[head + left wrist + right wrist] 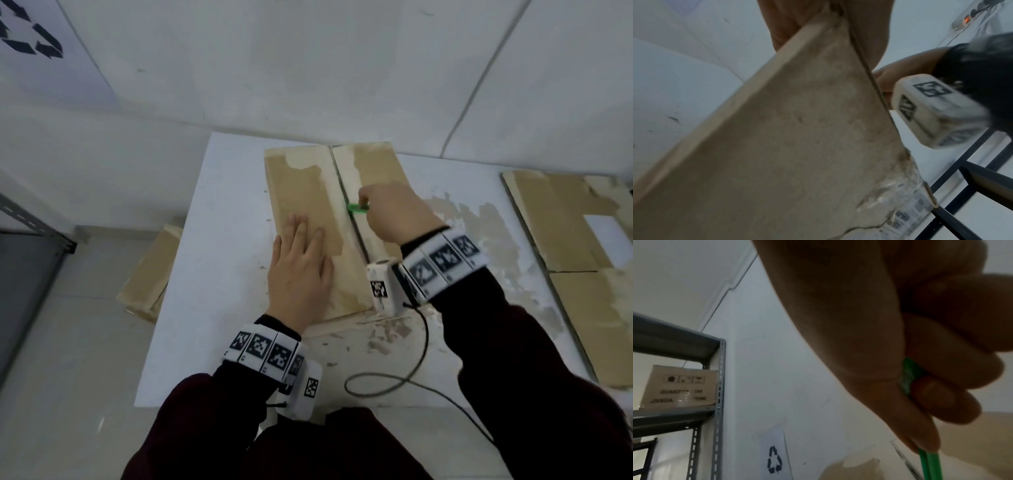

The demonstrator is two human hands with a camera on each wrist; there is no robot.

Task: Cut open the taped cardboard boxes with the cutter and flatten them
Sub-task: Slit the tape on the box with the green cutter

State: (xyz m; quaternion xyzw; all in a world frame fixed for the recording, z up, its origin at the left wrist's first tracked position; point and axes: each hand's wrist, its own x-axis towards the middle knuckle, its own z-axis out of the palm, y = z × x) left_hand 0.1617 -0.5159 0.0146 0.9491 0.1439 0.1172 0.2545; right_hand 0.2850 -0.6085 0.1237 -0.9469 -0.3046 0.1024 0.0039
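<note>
A long cardboard box (308,205) lies on the white table (219,274), its two top flaps meeting at a taped centre seam (346,202). My left hand (301,270) lies flat on the left flap, fingers straight, pressing it down. My right hand (390,212) grips a green cutter (358,207) whose tip sits in the seam about halfway along. In the right wrist view my fingers (941,378) curl round the green cutter (929,464). The left wrist view shows the box's near end face (797,138) with torn clear tape (896,198).
Flattened cardboard (579,267) lies on the table's right side. Another piece of cardboard (150,274) rests on the floor left of the table. A black cable (407,373) loops across the table's front. A grey metal shelf (694,386) holding a white carton stands to the left.
</note>
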